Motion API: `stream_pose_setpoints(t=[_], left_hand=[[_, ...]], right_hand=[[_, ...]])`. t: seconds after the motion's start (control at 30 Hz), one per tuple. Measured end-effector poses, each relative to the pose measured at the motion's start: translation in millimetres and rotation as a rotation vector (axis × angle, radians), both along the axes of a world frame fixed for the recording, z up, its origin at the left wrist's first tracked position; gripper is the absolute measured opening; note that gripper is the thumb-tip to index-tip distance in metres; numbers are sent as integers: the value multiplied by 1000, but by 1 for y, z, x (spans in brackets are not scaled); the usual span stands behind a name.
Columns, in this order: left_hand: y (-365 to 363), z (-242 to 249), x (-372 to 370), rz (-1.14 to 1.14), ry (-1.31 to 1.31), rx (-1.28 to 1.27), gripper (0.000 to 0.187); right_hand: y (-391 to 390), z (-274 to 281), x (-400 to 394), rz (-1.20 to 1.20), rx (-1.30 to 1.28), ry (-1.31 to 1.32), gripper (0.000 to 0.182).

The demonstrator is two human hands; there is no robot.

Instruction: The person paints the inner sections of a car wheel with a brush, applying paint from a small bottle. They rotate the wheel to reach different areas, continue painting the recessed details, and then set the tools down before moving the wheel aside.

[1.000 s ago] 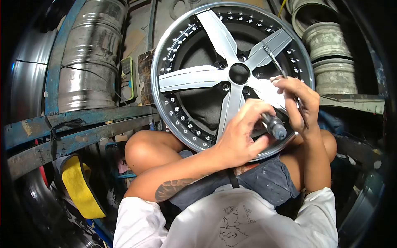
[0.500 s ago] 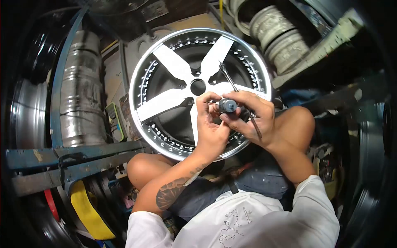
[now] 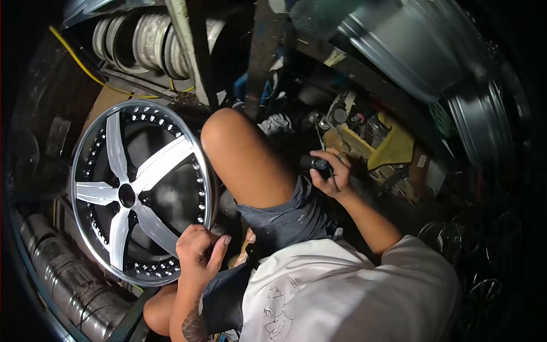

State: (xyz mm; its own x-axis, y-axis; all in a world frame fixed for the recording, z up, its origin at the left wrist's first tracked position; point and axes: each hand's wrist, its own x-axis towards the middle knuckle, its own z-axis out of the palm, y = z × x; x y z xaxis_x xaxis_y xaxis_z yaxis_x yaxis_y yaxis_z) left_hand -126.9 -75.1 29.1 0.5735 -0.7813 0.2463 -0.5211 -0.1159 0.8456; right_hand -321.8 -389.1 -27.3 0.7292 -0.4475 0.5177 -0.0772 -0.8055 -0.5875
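In my right hand (image 3: 335, 172) is a small dark bottle (image 3: 315, 163), its bluish-grey end facing me, gripped between thumb and fingers. A thin dark shaft shows beside the bottle, partly hidden by the hand. My left hand (image 3: 199, 251) is at the near edge of a wheel rim (image 3: 165, 162), fingers curled in and thumb sticking out; whatever it may hold is hidden. The rim has several white spokes, a polished lip and a ring of small bolts. It lies face up beside my bent knee.
Bare rims (image 3: 152, 43) are stacked at the upper left, with silver rims (image 3: 407, 45) at the upper right. A yellow cloth (image 3: 393, 142) lies among cluttered tools and parts on the right. More rims (image 3: 74, 285) line the lower left.
The view has turned right, so the rim now sits at left. My hands have separated: the right has carried the bottle away to the right, the left stays by the rim.
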Motion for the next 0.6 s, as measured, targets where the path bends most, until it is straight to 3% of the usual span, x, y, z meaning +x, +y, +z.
stream_pose_setpoints(t=[0.17, 0.27, 0.43, 0.6], left_hand=[[-17, -17, -15, -94, -62, 5, 19], [-31, -29, -33, -186, -16, 97, 18], [-41, -57, -62, -411, -117, 329, 18], [-43, -75, -61, -387, 58, 382, 16]], right_hand=[[-35, -141, -83, -136, 265, 316, 41], [-90, -260, -113, -252, 5, 484, 43], [-110, -188, -55, -251, 67, 719, 53], [-143, -206, -41, -224, 3, 1014, 46]])
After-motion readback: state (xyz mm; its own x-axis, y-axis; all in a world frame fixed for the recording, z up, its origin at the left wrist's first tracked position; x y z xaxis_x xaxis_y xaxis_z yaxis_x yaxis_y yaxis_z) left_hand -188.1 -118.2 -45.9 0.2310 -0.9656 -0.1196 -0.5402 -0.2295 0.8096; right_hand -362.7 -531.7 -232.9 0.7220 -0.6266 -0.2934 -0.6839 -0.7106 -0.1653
